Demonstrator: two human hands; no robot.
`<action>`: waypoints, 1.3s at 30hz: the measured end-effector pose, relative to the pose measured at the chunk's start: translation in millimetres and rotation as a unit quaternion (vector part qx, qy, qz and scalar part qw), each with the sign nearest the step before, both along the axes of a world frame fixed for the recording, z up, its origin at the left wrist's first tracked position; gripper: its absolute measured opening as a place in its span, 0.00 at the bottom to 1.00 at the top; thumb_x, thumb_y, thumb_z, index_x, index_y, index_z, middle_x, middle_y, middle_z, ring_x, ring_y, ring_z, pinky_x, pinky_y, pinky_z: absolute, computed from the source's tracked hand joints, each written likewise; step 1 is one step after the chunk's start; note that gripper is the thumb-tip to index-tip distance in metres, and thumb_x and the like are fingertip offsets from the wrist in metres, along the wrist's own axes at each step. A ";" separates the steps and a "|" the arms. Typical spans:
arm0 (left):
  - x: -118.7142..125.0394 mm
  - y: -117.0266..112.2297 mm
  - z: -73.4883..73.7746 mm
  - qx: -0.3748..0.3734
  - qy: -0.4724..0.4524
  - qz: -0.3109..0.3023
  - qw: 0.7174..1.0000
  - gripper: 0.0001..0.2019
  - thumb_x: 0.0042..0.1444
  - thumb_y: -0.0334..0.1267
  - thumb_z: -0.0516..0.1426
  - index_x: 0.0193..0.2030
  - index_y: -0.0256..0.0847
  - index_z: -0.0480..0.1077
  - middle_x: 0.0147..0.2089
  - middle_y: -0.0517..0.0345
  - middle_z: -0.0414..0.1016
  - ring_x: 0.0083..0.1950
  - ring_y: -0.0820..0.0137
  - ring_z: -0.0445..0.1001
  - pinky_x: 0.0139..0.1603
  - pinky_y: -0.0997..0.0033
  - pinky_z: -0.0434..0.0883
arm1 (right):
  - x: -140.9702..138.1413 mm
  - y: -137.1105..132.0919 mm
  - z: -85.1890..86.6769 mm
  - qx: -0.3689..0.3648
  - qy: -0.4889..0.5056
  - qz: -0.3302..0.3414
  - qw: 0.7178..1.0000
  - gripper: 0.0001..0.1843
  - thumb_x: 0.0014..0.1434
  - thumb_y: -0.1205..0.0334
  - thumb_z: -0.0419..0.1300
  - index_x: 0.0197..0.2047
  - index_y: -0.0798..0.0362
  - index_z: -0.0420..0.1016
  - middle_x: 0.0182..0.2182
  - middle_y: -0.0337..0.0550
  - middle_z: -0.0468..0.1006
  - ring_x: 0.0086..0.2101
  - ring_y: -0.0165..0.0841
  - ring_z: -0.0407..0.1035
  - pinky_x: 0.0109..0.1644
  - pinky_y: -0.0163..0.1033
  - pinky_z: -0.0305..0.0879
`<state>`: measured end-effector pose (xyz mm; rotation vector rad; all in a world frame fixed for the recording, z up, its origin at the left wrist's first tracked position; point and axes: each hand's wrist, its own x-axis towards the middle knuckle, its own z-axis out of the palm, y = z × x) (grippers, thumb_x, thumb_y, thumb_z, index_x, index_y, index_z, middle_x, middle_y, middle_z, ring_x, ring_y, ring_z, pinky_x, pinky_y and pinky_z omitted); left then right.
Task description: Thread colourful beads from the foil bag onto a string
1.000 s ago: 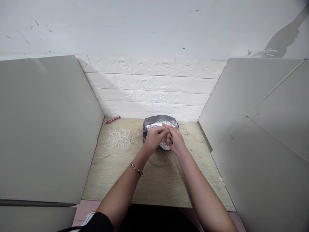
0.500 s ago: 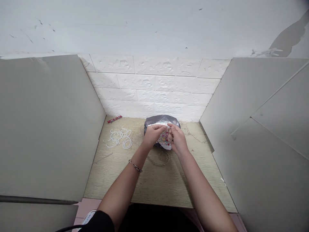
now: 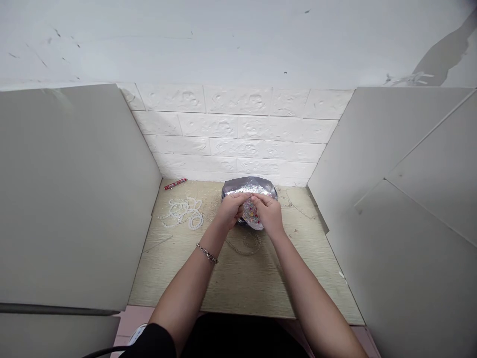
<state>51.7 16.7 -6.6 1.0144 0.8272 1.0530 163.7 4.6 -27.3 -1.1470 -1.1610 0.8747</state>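
My left hand (image 3: 231, 209) and my right hand (image 3: 269, 213) meet fingertip to fingertip over a silvery foil-lined bag (image 3: 249, 185). Both are closed in a pinch; whatever lies between the fingertips is too small to make out. Colourful small beads (image 3: 252, 213) show in the bag's opening, partly covered by my hands. Just in front of the bag, a strand of clear beads (image 3: 244, 251) curls on the table and runs up toward my left hand.
White bead strands (image 3: 182, 211) lie coiled on the wooden table (image 3: 249, 293) at left. A red narrow packet (image 3: 176, 184) rests near the back wall. Thin strands (image 3: 294, 205) lie right of the bag. Grey panels (image 3: 74, 199) flank the table.
My right hand has moved slightly left and its fingertips now touch those of my left hand. The bag and bead strands stay where they were.
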 end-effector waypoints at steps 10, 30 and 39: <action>-2.2 2.8 -2.2 0.018 0.083 0.014 0.996 0.13 0.42 0.44 0.56 0.22 0.35 0.62 0.10 0.72 0.43 0.12 0.85 0.40 0.12 0.81 0.39 | 0.9 -0.2 -0.1 0.048 -0.040 -0.010 0.998 0.15 0.44 0.55 0.56 0.33 0.55 0.75 0.21 0.39 0.72 0.23 0.27 0.62 0.28 0.34 0.59; 3.3 -3.3 6.8 0.075 0.163 0.031 0.983 0.12 0.44 0.44 0.54 0.25 0.35 0.65 0.10 0.70 0.48 0.13 0.83 0.46 0.14 0.80 0.44 | -2.6 2.5 -0.3 -0.050 0.226 0.100 0.968 0.17 0.44 0.54 0.57 0.34 0.57 0.68 0.06 0.25 0.51 0.09 0.19 0.42 0.13 0.28 0.35; 6.4 -6.4 10.8 0.059 0.112 0.007 0.992 0.07 0.46 0.37 0.51 0.22 0.37 0.58 0.14 0.69 0.47 0.13 0.83 0.45 0.14 0.81 0.44 | -2.4 2.2 -0.6 -0.056 0.225 0.130 0.964 0.17 0.44 0.52 0.57 0.34 0.56 0.67 0.09 0.26 0.53 0.09 0.18 0.42 0.13 0.28 0.34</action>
